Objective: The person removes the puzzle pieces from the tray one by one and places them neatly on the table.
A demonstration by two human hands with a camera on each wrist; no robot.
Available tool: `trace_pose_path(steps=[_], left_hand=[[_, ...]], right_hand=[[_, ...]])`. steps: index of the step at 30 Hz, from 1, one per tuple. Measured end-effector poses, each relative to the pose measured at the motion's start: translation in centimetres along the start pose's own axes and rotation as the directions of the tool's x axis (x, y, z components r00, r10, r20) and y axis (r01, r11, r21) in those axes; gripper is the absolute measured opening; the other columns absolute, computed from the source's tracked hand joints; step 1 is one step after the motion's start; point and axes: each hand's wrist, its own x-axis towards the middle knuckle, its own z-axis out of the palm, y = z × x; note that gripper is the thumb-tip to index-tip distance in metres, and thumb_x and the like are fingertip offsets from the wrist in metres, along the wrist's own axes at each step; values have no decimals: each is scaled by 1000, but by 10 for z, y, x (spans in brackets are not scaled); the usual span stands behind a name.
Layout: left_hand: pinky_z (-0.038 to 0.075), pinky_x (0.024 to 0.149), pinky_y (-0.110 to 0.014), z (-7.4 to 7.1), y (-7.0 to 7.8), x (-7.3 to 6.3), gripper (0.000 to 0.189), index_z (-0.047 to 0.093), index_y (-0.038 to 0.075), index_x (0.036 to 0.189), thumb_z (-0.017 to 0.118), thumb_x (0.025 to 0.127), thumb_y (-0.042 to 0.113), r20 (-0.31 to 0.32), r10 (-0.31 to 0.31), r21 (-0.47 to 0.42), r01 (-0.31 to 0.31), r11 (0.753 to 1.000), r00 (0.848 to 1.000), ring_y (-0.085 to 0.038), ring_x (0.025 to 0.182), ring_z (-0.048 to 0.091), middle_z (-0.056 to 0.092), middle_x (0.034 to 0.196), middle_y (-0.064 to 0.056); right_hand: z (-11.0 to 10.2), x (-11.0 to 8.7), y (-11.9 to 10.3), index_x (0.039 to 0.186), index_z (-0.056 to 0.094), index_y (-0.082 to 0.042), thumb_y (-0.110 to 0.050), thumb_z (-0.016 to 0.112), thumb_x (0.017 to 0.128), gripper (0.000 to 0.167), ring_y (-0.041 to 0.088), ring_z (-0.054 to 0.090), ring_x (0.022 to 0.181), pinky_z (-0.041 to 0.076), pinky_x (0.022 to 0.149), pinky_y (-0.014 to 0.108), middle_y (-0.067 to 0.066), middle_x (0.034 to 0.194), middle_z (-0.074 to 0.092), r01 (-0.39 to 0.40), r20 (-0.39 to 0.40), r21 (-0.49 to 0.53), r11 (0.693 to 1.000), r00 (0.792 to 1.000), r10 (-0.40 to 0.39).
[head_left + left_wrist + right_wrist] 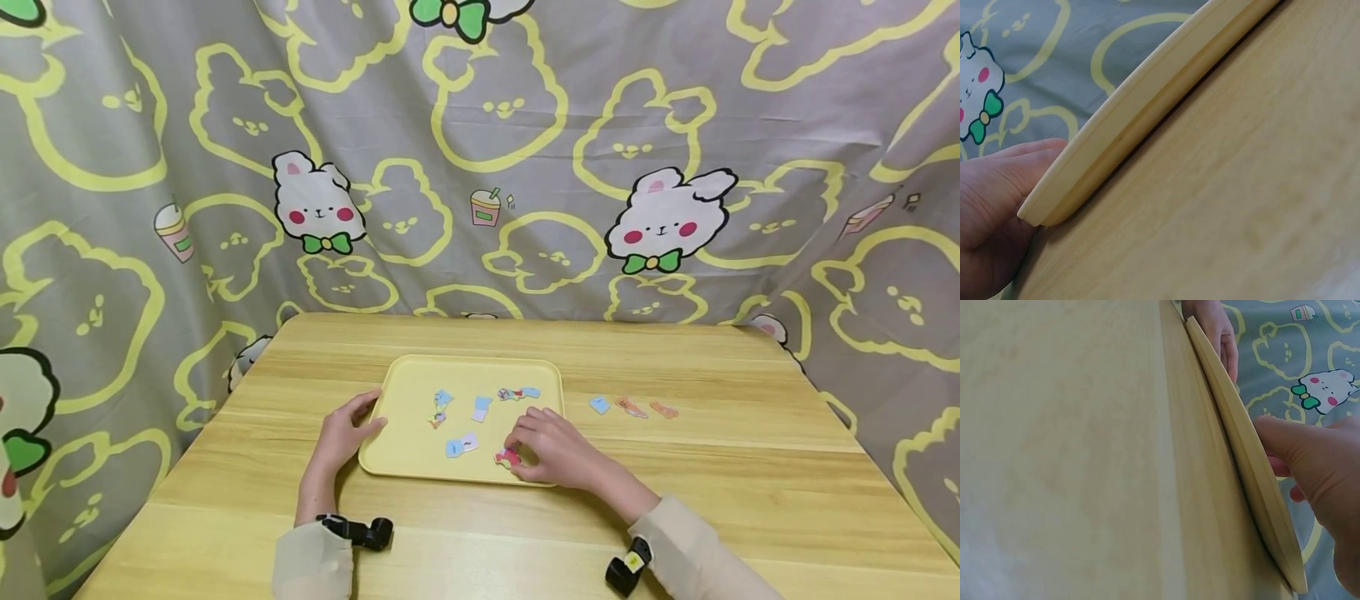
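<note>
A pale yellow tray lies on the table with several colourful puzzle pieces on it. At its left edge my left hand holds the rim, thumb lapping over the inside. The left wrist view shows that hand at the tray's end, its fingertips hidden behind the rim. Over the tray's near right corner, my right hand pinches a red and pink puzzle piece with curled fingers. In the right wrist view the tray's side hides that piece.
Joined blue and lilac pieces, a blue-lilac piece, a multicoloured strip and a blue-topped cluster lie on the tray. Right of it on the table are a blue piece and orange pieces. A patterned curtain hangs behind.
</note>
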Motion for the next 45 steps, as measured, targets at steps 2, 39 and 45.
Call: trace_pose_path(steps=[2,39,45], left_hand=[[41,113,-51,1,0,0,53,53,6,140,70,90,14,1,-1,4,1,1000,1000,-40,132,51,55,141,-22],[42,112,-50,2,0,-1,54,52,7,141,69,91,15,9,2,1,-2,1000,1000,-38,132,52,55,141,-22],[42,112,-50,2,0,-1,53,52,6,141,69,91,15,3,8,21,-8,1000,1000,-39,131,52,56,140,-23]], right_hand=[[0,0,0,90,71,-19,-31,81,75,22,7,48,81,42,72,21,-11,85,65,1,-3,5,1000,1000,-1],[4,-12,9,99,71,-19,-17,82,76,26,11,56,85,49,77,25,-10,92,69,-206,-72,479,853,960,272],[-1,-18,13,99,71,-20,-17,83,76,26,13,55,83,48,72,22,-11,91,68,-263,-62,498,827,940,336]])
